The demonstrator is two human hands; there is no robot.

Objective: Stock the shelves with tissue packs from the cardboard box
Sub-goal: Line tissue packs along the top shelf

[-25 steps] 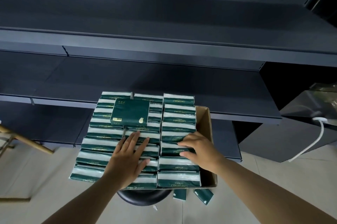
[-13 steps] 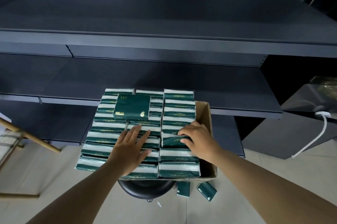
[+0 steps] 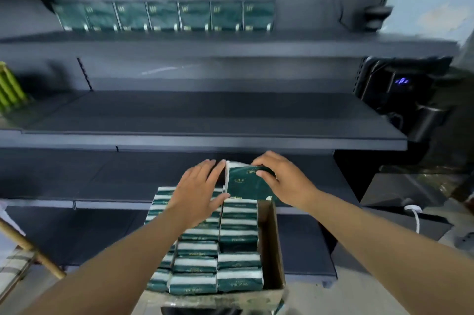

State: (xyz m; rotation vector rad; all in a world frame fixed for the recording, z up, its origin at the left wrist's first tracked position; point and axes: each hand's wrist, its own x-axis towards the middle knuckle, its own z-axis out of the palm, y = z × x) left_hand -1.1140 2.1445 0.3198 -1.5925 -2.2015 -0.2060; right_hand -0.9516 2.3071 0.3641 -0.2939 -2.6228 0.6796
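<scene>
A cardboard box (image 3: 272, 258) in front of me holds several rows of dark green and white tissue packs (image 3: 238, 237). My right hand (image 3: 284, 179) grips one green tissue pack (image 3: 243, 184) lifted above the far end of the box, fingers curled over its top edge. My left hand (image 3: 200, 191) is beside it with straight fingers touching the pack's left side. A row of several green packs (image 3: 164, 16) stands on the upper shelf (image 3: 230, 40).
The dark middle shelf (image 3: 205, 120) spreads between the top row and my hands, with a lower shelf (image 3: 77, 181) behind the box. A green ribbed object (image 3: 10, 89) sits at far left. A black device (image 3: 400, 94) with a blue light stands right. A wooden bar (image 3: 30, 250) crosses lower left.
My right hand pulled a pack out of the box and raised it. My left hand left the stacked packs and rose to meet it. The view tilted up, showing the stocked upper shelf.
</scene>
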